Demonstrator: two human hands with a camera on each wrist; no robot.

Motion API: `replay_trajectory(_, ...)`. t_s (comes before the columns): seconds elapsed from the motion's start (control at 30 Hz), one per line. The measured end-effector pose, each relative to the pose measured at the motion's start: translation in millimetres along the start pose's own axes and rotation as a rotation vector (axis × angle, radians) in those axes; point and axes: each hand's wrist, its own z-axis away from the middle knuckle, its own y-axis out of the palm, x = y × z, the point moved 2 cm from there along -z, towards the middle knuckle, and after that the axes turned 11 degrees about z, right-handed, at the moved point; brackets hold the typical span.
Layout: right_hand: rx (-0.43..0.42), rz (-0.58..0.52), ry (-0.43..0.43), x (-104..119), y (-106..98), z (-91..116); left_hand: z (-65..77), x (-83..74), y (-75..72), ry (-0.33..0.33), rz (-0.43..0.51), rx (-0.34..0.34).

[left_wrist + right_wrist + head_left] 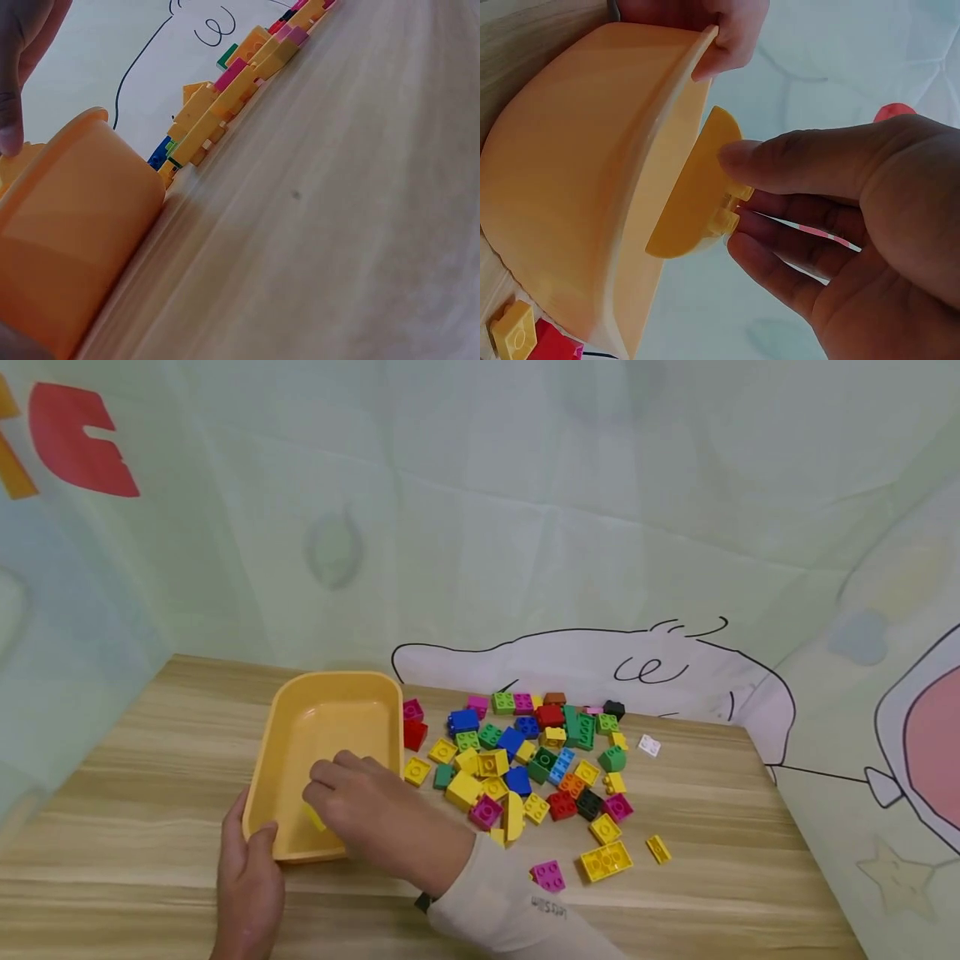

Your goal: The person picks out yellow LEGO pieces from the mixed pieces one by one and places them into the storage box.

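A yellow-orange plastic tray (287, 768) stands at the left of the wooden table. My left hand (251, 881) grips its near left corner, thumb over the rim. Over the tray, my right hand (378, 810) pinches a yellow toy brick with a rounded edge (697, 195) between thumb and fingers. Studs on that brick face the palm in the right wrist view. Only a bit of it shows below the fingers in the head view. The visible tray floor is bare. In the left wrist view, the tray's outer wall (82, 225) fills the lower left.
Several coloured toy bricks (492, 763) lie spread right of the tray. A larger yellow brick (606, 861) and a magenta brick (548, 876) lie nearer the front; a white brick (649, 745) sits apart at right. A printed cloth (480, 527) hangs behind the table.
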Motion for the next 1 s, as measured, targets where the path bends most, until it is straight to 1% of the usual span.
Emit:
replay_trajectory(0.37, 0.031, -0.006, 0.001, 2.5, 4.1, -2.1, -1.5, 0.8, -0.3, -0.002, -0.01, 0.008)
replay_trajectory(0.63, 0.023, 0.009, -0.015, 3.6, 9.2, -3.0, -1.3, 2.1, -0.1, 0.016, 0.002, 0.01)
replay_trajectory(0.8, 0.019, 0.009, -0.015, 3.7, 11.7, -3.0, -1.2, 2.4, 0.2, 0.026, -0.011, 0.001)
replay_trajectory(1.0, 0.033, 0.014, -0.019, 5.0, 14.9, -3.9, -1.1, 2.3, -0.3, 0.018, -0.029, 0.0)
